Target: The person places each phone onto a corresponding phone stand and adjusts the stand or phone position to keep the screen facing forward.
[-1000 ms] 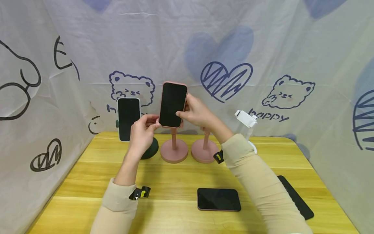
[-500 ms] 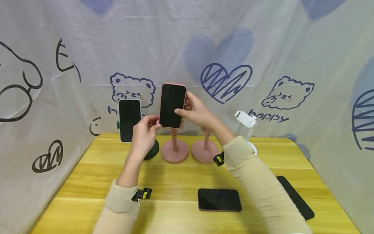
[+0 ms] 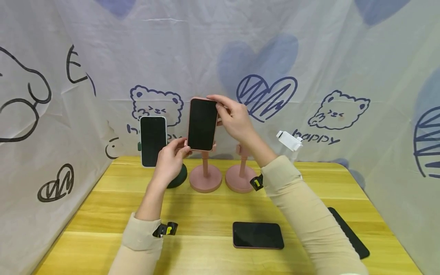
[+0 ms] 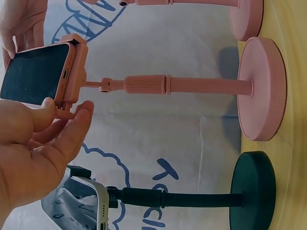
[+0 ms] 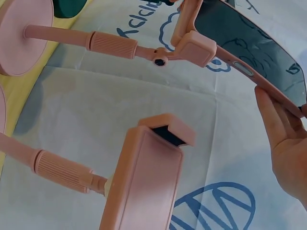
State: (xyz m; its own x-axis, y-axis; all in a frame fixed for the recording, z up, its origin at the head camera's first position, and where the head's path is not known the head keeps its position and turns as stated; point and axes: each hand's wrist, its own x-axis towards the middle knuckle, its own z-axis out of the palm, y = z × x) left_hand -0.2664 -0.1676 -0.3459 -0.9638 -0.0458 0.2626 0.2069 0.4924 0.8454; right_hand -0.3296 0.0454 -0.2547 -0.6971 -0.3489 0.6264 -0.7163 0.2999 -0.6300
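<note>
A smartphone (image 3: 202,124) in a pink case stands upright in the clamp of a pink phone stand (image 3: 205,168), dark screen facing me. My left hand (image 3: 169,162) pinches the clamp's side at the phone's lower left corner; in the left wrist view the thumb (image 4: 47,106) lies at that corner with the other fingers behind. At the upper right corner, my right hand (image 3: 237,120) holds the phone, one finger along the top edge. The right wrist view shows its straight fingers (image 5: 273,112) against the phone's side edge. The phone's back is hidden.
Left of it, a white-edged phone (image 3: 152,141) sits in a dark green stand (image 3: 178,177). Rightward are a second pink stand (image 3: 238,178) and a white stand (image 3: 290,140). A phone (image 3: 258,235) lies on the wooden table (image 3: 203,248), and another dark phone (image 3: 348,233) lies beside my right sleeve.
My right hand has slid up from the phone's right side to its upper right corner, its thumb leaving the screen. The left hand stays nearly in place.
</note>
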